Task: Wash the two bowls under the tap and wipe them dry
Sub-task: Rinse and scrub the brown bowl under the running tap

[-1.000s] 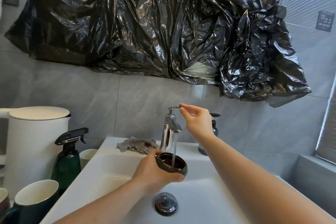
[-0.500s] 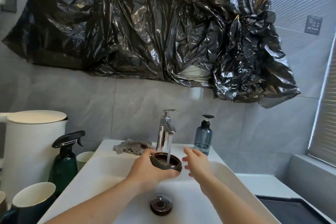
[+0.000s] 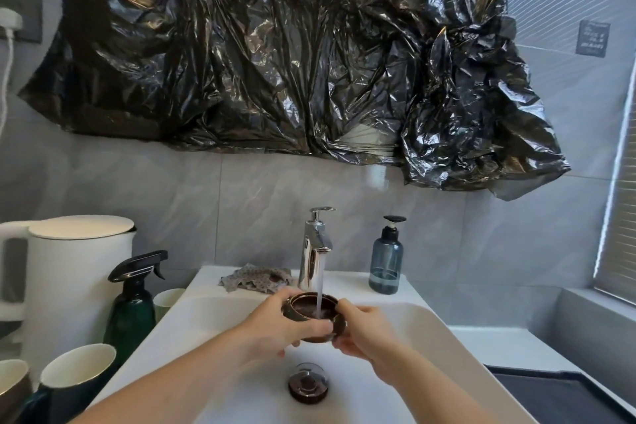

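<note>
At lower centre of the frame, the bowl (image 3: pixel 313 317) is now clasped by both the left hand (image 3: pixel 280 327) and the right hand (image 3: pixel 364 329), which has come off the tap (image 3: pixel 315 248); water is running, so rinsing is judged begun.

You can read no text here; the small dark wall sign (image 3: pixel 592 38), far above your right hand (image 3: pixel 366 330), is blurred.

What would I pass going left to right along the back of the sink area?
Kettle → spray bottle → cloth → tap → soap bottle.
</note>
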`<state>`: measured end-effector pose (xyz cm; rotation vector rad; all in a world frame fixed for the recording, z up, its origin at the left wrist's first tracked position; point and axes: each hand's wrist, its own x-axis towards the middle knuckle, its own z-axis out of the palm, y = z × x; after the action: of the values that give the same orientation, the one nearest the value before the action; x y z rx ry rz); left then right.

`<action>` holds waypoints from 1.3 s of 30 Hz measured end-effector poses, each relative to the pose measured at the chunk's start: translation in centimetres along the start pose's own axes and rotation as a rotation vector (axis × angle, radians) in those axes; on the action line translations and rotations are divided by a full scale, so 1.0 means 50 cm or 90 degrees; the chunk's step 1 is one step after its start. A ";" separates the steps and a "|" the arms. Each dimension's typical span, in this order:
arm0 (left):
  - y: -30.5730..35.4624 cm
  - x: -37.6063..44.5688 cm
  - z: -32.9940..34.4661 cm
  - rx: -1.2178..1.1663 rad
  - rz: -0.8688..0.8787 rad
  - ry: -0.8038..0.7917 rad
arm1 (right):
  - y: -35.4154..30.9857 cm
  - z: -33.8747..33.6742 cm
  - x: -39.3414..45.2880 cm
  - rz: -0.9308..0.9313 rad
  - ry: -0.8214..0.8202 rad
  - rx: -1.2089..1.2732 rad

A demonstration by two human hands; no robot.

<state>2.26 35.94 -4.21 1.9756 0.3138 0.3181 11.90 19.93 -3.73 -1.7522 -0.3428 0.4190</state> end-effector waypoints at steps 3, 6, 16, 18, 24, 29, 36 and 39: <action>0.000 0.008 -0.009 -0.005 -0.032 0.028 | 0.006 -0.003 0.004 -0.001 0.026 -0.010; -0.007 0.014 -0.022 0.023 -0.083 0.074 | 0.005 -0.008 0.001 -0.003 0.037 -0.012; -0.011 -0.004 -0.007 0.092 -0.045 0.105 | -0.002 -0.011 -0.033 -0.043 0.052 -0.049; -0.016 -0.007 -0.006 0.102 -0.024 0.109 | -0.002 -0.013 -0.036 -0.053 0.046 -0.069; -0.028 -0.002 -0.008 0.148 -0.005 0.145 | 0.003 -0.008 -0.031 -0.078 0.046 -0.123; -0.031 0.000 -0.002 0.171 -0.007 0.140 | 0.005 -0.009 -0.031 -0.094 0.052 -0.170; -0.029 0.001 0.000 0.161 -0.006 0.138 | 0.006 -0.009 -0.029 -0.103 0.060 -0.203; -0.030 -0.001 0.000 0.154 -0.011 0.136 | 0.006 -0.009 -0.028 -0.105 0.059 -0.205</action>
<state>2.11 36.55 -5.59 2.1782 0.5266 0.5014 10.86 18.86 -3.81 -2.0303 -0.5057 0.1685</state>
